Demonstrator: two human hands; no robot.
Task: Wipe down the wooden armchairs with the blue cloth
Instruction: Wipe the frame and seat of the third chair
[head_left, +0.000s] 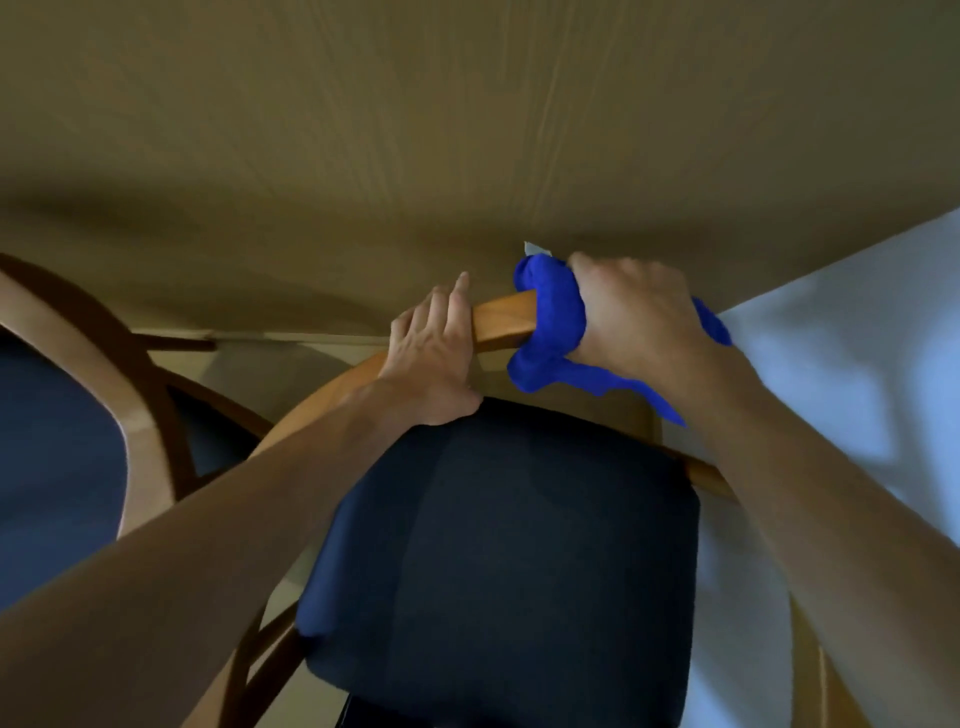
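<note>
A wooden armchair with a curved rail (503, 319) and a dark blue padded seat (514, 545) fills the middle of the head view. My left hand (434, 353) grips the curved rail, fingers wrapped over its top. Just to the right, my right hand (631, 317) holds the blue cloth (553, 332) bunched around the same rail. A tail of the cloth hangs down toward the seat's back edge. The rail under the cloth is hidden.
A second armchair (140, 410) of paler wood with a dark blue seat stands at the left, close beside this one. A tan table top (467, 130) spans the upper view right behind the rail. A pale floor or wall area (857, 364) lies at the right.
</note>
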